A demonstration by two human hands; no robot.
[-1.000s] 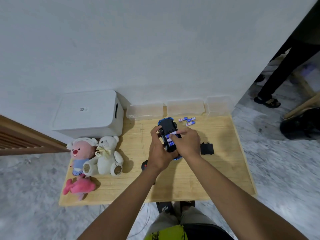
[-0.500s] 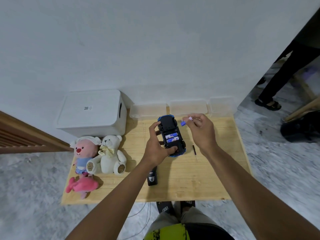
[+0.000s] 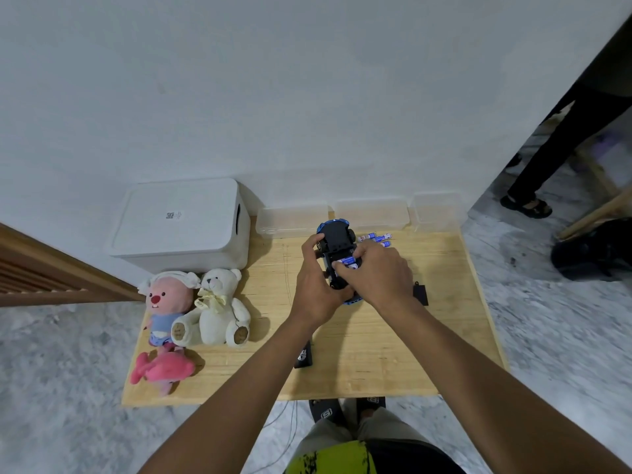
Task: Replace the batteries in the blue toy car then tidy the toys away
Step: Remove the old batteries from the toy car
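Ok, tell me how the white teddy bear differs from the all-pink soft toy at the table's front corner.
Colour: the teddy bear is cream-white with a pale bow; the all-pink soft toy is bright pink. Pose: the teddy bear sits with its soles toward the camera; the all-pink soft toy lies flat. Size: the teddy bear looks larger than the all-pink soft toy. Both are plush toys on the left side of the table.
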